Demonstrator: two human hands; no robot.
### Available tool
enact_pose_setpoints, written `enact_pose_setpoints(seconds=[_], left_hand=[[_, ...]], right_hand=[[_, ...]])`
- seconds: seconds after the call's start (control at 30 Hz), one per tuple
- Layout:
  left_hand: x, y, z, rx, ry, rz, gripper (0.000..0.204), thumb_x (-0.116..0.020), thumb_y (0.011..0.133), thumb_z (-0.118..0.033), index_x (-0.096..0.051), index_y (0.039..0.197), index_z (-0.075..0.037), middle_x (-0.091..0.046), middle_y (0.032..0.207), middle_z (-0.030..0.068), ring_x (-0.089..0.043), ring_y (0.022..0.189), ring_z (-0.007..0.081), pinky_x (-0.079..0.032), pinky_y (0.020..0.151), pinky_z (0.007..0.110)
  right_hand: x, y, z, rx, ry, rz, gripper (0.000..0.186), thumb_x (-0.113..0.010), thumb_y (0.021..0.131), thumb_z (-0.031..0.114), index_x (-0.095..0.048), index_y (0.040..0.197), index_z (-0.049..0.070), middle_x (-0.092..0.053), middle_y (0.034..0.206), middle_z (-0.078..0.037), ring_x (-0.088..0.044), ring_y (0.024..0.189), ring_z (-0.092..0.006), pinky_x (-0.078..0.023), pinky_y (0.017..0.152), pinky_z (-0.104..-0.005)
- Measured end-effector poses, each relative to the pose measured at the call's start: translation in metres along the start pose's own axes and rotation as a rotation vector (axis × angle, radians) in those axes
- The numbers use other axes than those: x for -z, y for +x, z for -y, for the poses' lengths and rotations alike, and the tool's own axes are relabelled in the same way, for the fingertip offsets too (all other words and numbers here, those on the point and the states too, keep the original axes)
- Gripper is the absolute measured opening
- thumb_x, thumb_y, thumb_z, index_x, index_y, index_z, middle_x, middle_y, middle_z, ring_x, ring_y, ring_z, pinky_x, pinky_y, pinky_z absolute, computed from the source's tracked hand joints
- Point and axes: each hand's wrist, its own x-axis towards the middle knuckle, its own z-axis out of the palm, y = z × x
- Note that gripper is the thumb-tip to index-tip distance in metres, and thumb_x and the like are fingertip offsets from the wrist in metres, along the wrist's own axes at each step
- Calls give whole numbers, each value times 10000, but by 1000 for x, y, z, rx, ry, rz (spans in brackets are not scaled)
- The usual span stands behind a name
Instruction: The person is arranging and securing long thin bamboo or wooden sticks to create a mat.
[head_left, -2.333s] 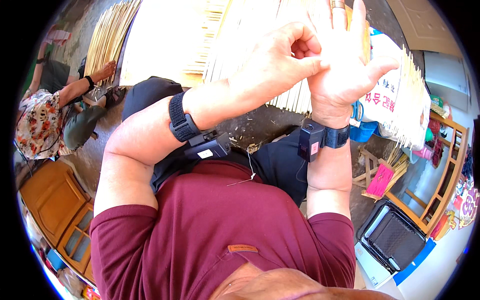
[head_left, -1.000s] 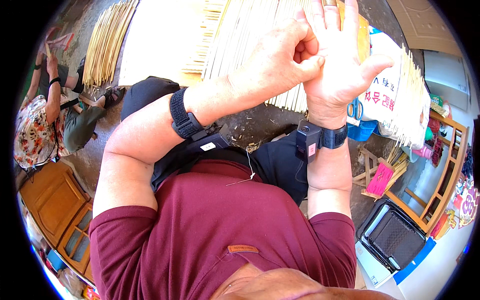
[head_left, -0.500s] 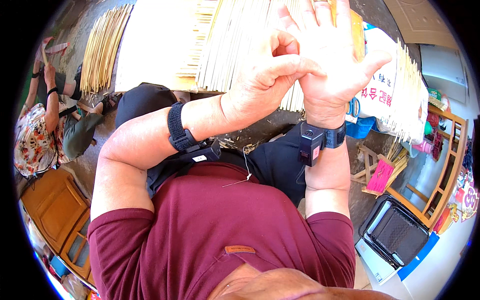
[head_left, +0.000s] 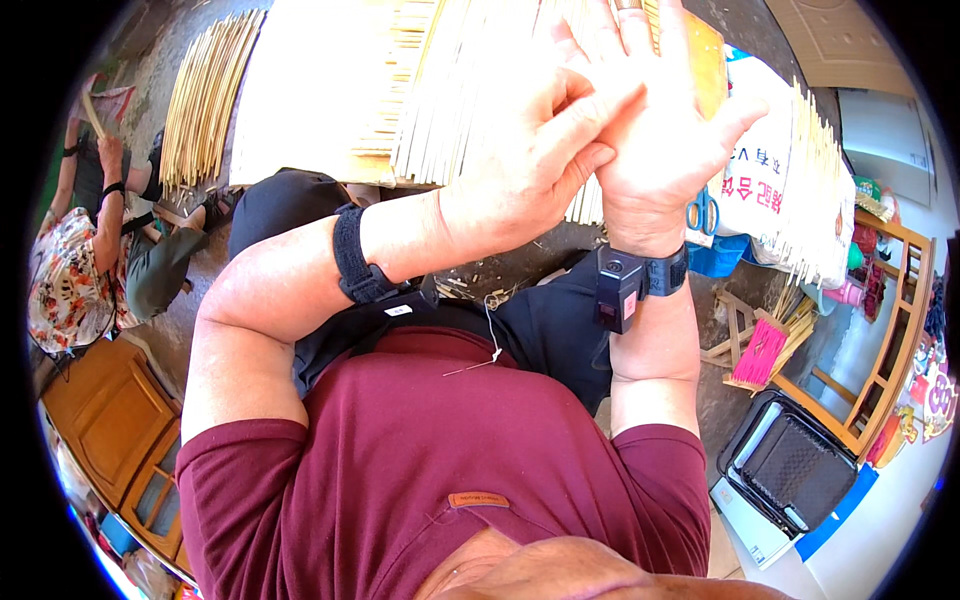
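Palm up, my right hand (head_left: pixel 655 150) is open with its fingers spread, and a ring circles one finger. My left hand (head_left: pixel 525 165) rests against that palm; its index finger and thumb are apart, the other fingers partly bent. Nothing shows between them. Beneath and beyond the hands lie rows of thin pale sticks (head_left: pixel 440 110) on a board, washed out by glare. Blue-handled scissors (head_left: pixel 703 212) lie beside my right wrist. A thin needle-like piece with white thread (head_left: pixel 495 350) hangs at the front of my maroon shirt. Each wrist wears a black strap with a small box.
More sticks form a bundle (head_left: pixel 210 100) at far left and a row (head_left: pixel 815 190) on a white printed sack (head_left: pixel 750 110) at right. A pink-wound wooden frame (head_left: pixel 760 350) and black case (head_left: pixel 795 460) stand lower right. Another person (head_left: pixel 80 260) sits at left beside a wooden cabinet (head_left: pixel 110 420).
My left thumb and index finger have moved apart from their earlier bent, pinched position against the right palm. The right hand has shifted slightly left and stays spread.
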Motion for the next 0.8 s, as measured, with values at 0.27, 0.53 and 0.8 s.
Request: enact_pose_setpoints(seconds=[0.27, 0.53, 0.8], left_hand=[[0, -2, 1, 88, -42, -5, 595, -630, 866, 66, -480, 1430, -56, -502, 1116, 129, -567, 960, 242, -511, 849, 325], [3, -3, 5, -48, 18, 31, 388, -687, 841, 41, -671, 1203, -97, -505, 1044, 100, -548, 925, 214, -476, 757, 305], [6, 1, 2, -26, -11, -10, 197, -700, 812, 37, -626, 963, -65, -507, 1020, 119, -547, 947, 279, -474, 822, 338]], right_hand=[[2, 1, 0, -5, 9, -19, 1144, -338, 820, 863, -76, 1577, 46, -127, 1607, -230, -119, 1495, -363, -167, 1186, -568], [1, 0, -1, -7, -22, -39, 1137, -352, 821, 860, -92, 1574, 48, -163, 1598, -224, -152, 1485, -364, -201, 1174, -585], [-2, 2, -3, -18, -106, -72, 1091, -371, 838, 836, -135, 1570, 62, -220, 1579, -233, -224, 1458, -389, -263, 1141, -608]])
